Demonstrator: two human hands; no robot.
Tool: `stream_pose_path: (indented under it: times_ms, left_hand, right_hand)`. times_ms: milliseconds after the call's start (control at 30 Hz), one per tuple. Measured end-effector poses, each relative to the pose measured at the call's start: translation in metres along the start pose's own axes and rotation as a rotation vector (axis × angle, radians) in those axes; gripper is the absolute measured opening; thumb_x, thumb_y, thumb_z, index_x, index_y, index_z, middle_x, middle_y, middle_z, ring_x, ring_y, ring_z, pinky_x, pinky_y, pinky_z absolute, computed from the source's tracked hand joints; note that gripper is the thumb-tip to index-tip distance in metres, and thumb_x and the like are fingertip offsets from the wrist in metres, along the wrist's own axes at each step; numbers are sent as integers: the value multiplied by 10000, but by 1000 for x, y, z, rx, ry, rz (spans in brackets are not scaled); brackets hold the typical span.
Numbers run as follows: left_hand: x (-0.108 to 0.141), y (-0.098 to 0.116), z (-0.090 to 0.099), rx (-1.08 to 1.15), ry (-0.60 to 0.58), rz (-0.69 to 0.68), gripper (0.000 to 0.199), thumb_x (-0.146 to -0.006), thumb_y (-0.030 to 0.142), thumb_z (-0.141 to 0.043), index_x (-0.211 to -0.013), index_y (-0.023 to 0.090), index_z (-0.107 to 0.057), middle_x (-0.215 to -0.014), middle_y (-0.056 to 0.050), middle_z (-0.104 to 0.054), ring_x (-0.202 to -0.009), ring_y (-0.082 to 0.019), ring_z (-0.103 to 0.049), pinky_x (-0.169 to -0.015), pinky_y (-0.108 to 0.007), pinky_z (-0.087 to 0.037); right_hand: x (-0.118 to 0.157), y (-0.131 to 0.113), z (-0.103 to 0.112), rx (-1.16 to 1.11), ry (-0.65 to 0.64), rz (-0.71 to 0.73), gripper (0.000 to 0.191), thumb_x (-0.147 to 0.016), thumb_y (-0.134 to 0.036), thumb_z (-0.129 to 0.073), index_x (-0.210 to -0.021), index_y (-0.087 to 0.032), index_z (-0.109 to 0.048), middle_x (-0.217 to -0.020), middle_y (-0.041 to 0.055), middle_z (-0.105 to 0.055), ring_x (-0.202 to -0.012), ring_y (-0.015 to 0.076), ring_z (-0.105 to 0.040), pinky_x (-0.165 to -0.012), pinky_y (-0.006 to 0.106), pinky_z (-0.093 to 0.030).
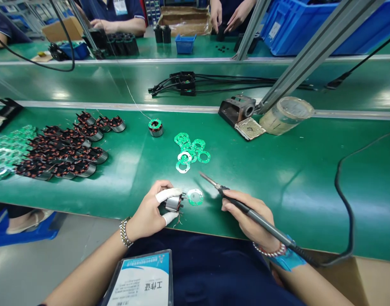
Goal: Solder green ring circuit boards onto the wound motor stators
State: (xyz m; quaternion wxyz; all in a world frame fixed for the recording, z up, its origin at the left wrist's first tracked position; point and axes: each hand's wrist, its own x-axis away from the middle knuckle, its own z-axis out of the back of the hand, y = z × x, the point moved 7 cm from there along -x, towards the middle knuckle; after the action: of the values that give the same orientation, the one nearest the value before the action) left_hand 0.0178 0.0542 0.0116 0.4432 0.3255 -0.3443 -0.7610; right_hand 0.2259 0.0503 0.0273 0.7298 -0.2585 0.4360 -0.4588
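My left hand (pixel 154 209), with white finger cots on thumb and finger, grips a motor stator (pixel 173 204) turned on its side near the bench's front edge. Thin wires poke out of its right end. Just right of it lies a ring-shaped green circuit board (pixel 195 196). My right hand (pixel 250 214) is closed around a soldering iron (pixel 242 207), whose tip points up and left, apart from the stator. Beyond my hands is a loose pile of ring boards (pixel 191 148). A single stator with a green board on top (pixel 155 127) stands behind them, solder wire reaching it.
Rows of stators (pixel 67 146) and green-topped parts (pixel 13 146) fill the left. A soldering iron stand (pixel 238 108), sponge (pixel 250 128) and round tub (pixel 287 114) sit at the back right, by a slanted metal post (pixel 309 55). The iron's cable (pixel 338 187) loops right. Co-workers' hands (pixel 228 17) work opposite.
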Motion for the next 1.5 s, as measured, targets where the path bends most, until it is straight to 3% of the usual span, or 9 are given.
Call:
stream_pose_path:
  times_ms: [100,300,500,733,933,1133,1233,1367,1500]
  left_hand:
    - [0,1,0,-5,0,-4,464,-652,70,-622,-1076,233,-525,-1054,-61,-465,-926,-178,-529,-813,-342,-479]
    - [0,-4,-1,15,-12,50,451,-646,83,-636,-1058,227,-525,-1038,-57,-465,-913,-182,-533,-818,-342,-478]
    - [2,-11,-2,200,-39,118,458,-673,191,-672,-1077,216,-457,-1080,-77,-462,-826,-160,-570,-715,-304,-515]
    - [-10,0,-20,-163,-104,74,549,-668,301,-694,-1154,218,-452,-1214,-120,-530,-1164,-272,-467,-1008,-499,-330]
    - [-10,0,-25,-322,-63,52,575,-652,380,-699,-1147,176,-488,-1204,-161,-541,-1205,-297,-428,-1014,-524,-316]
    - [-10,0,-24,-323,-34,46,624,-583,419,-744,-1104,180,-496,-1148,-143,-569,-1144,-304,-480,-1005,-531,-325]
    - [-11,-1,-23,-283,-26,68,557,-603,363,-740,-1068,189,-489,-1106,-116,-591,-1075,-272,-536,-999,-513,-342]
    - [-10,-1,-22,-243,-8,89,537,-598,316,-743,-1050,193,-481,-1091,-100,-602,-1055,-264,-553,-1020,-526,-310]
    - [-9,-2,-22,-231,-9,94,517,-626,307,-713,-1074,192,-481,-1132,-117,-585,-1093,-266,-532,-1031,-525,-291]
  right_hand:
    - [0,-3,-8,-15,-56,56,162,-838,-128,-498,-944,-221,-578,-641,-6,-651,-594,125,-649,-599,236,-543]
    - [-5,-10,-40,89,-309,252,305,-817,-66,-457,-1094,-184,-504,-1100,111,-620,-1116,195,-543,-909,343,-488]
    - [-9,-10,-37,144,-185,251,267,-825,-78,-453,-1053,-200,-520,-984,82,-646,-973,188,-624,-830,316,-532]
    - [-14,-10,-13,-227,112,-196,273,-777,-157,-577,-1016,-255,-488,-870,15,-616,-621,114,-607,-500,214,-549]
    - [-19,-12,-39,-751,-116,-344,363,-742,-202,-648,-1029,-289,-443,-1084,45,-579,-731,114,-600,-601,266,-564]
    - [-20,-6,-38,-613,-167,-230,330,-770,-286,-635,-1044,-278,-451,-1094,61,-590,-976,173,-599,-851,350,-504]
    - [-22,-8,-36,-505,-135,-217,289,-819,-308,-562,-1067,-277,-416,-1030,59,-602,-927,187,-625,-791,356,-532]
    - [-27,-21,-31,-46,-161,-100,346,-797,-228,-581,-1108,-245,-431,-991,63,-623,-860,180,-636,-778,326,-534]
    - [-33,-37,-38,36,-241,58,492,-754,-258,-637,-1170,-233,-376,-1010,69,-621,-888,183,-636,-789,300,-531]
